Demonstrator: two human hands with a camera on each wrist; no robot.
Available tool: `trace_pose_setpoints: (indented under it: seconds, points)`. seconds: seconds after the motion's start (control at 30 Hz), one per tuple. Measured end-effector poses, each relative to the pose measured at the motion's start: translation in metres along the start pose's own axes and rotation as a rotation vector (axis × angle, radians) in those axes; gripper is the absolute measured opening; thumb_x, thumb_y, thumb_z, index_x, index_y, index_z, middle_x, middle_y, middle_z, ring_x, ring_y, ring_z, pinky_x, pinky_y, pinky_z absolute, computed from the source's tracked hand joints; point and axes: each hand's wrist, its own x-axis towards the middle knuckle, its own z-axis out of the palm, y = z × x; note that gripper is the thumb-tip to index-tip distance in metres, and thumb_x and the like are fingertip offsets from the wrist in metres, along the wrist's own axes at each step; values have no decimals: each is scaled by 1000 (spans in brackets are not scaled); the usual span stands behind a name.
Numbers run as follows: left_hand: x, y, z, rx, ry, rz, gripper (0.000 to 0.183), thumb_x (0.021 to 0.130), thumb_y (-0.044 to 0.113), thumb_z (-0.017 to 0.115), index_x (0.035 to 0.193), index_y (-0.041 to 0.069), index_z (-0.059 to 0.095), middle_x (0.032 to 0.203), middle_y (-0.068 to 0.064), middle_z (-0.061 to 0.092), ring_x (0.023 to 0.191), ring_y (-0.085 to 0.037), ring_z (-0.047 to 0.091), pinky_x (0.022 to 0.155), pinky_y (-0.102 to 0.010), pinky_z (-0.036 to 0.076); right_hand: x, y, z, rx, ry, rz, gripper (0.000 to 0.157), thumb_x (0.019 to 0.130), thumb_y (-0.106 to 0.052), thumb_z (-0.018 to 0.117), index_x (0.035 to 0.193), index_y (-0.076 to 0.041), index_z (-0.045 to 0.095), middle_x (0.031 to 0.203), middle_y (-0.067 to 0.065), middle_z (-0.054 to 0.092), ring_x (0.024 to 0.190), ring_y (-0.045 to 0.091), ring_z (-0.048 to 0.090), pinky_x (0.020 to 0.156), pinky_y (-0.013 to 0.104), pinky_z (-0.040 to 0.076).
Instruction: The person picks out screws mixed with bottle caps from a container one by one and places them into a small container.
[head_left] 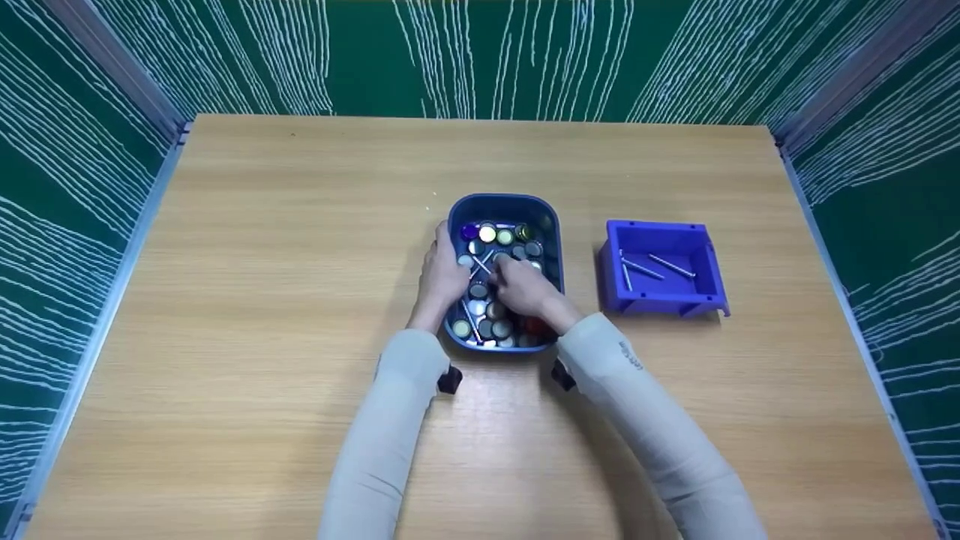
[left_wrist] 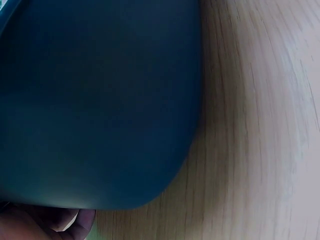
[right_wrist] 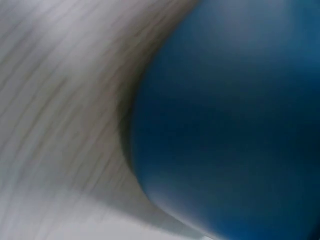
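A dark blue tub [head_left: 504, 198] with rounded corners stands mid-table, filled with bottle caps [head_left: 501, 328] and a few long metal screws [head_left: 472, 321]. My left hand [head_left: 442, 277] grips its left wall, thumb over the rim and fingers outside. In the left wrist view, fingertips [left_wrist: 82, 225] show beside the tub wall [left_wrist: 100, 110]. My right hand [head_left: 523, 286] reaches into the tub, fingers bent down among the caps, close to a screw [head_left: 481, 265]; I cannot tell whether it pinches anything. Only the tub's outer wall [right_wrist: 225, 125] and the table fill the right wrist view.
Right of the tub sits a purple bin [head_left: 667, 304] with three long screws [head_left: 673, 265] inside. The wooden table [head_left: 285, 300] is bounded by green panels [head_left: 367, 60] with white streaks at the back and sides. Small white specks lie behind the tub.
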Motion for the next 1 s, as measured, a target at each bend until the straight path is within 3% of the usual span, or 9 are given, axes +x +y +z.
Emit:
trace_pose_setpoints:
  seconds: [0.17, 0.4, 0.67, 0.9, 1.0]
  points:
    - [0, 0, -1, -5, -6, -4, 74, 88, 0, 57, 153, 11, 25, 142, -23, 50, 131, -39, 50, 109, -53, 41, -1, 1, -1, 37, 25, -1, 13, 98, -10, 48, 102, 0, 55, 84, 14, 61, 85, 34, 61, 79, 47, 51]
    - [0, 0, 0, -8, -6, -11, 75, 87, 0, 57, 154, 11, 24, 144, -24, 49, 132, -39, 49, 110, -53, 40, -3, 3, -4, 114, 71, -3, 16, 99, -11, 49, 111, -2, 57, 87, 14, 69, 86, 30, 66, 83, 43, 52]
    - [0, 1, 0, -11, -8, -18, 76, 87, -2, 56, 154, 11, 23, 146, -23, 47, 134, -38, 47, 111, -53, 39, -5, 5, -17, 252, 80, -2, 18, 102, -13, 46, 110, 0, 56, 81, 17, 71, 62, 15, 60, 56, 23, 45]
    - [0, 1, 0, 13, -5, -13, 76, 86, -2, 55, 154, 11, 24, 146, -23, 47, 134, -38, 47, 111, -52, 39, -9, 11, -23, 369, 75, -21, 20, 102, -11, 47, 111, 4, 56, 80, 19, 69, 71, 34, 70, 60, 26, 54]
    - [0, 1, 1, 6, -7, -22, 77, 86, -2, 55, 155, 11, 23, 148, -22, 45, 136, -37, 46, 112, -52, 38, -12, 13, -29, 397, 83, -29, 21, 102, -10, 47, 113, 5, 55, 81, 18, 69, 75, 36, 70, 63, 28, 55]
